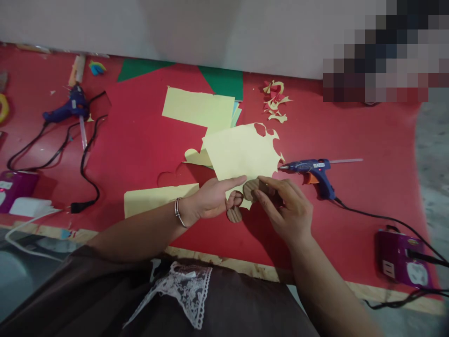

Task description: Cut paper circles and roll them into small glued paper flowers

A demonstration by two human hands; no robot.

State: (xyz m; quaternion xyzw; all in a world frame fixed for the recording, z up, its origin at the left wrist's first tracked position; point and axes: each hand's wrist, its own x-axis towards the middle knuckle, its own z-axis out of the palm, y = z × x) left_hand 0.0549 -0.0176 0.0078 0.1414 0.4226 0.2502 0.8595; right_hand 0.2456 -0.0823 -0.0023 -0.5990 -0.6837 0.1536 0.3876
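Note:
My left hand (217,196) grips a pale yellow paper sheet (242,152), thumb on top, fingers curled beneath. The sheet's right edge is ragged with rounded cut-outs, and a round hole shows near its top. Between finger and thumb, my right hand (289,203) pinches a round brown cardboard piece (251,190) against the sheet's lower edge. Another ridged cardboard piece (234,214) shows just below my left fingers; I cannot tell whether they hold it. Right of the sheet lies a blue glue gun (310,168), its nozzle near the paper.
More yellow paper (199,105) lies behind the sheet, with green paper (224,82) at the back. Paper scraps (275,103) lie back right. A second glue gun (72,105) is at left. Purple power blocks (403,257) and cords flank the red tabletop (368,126).

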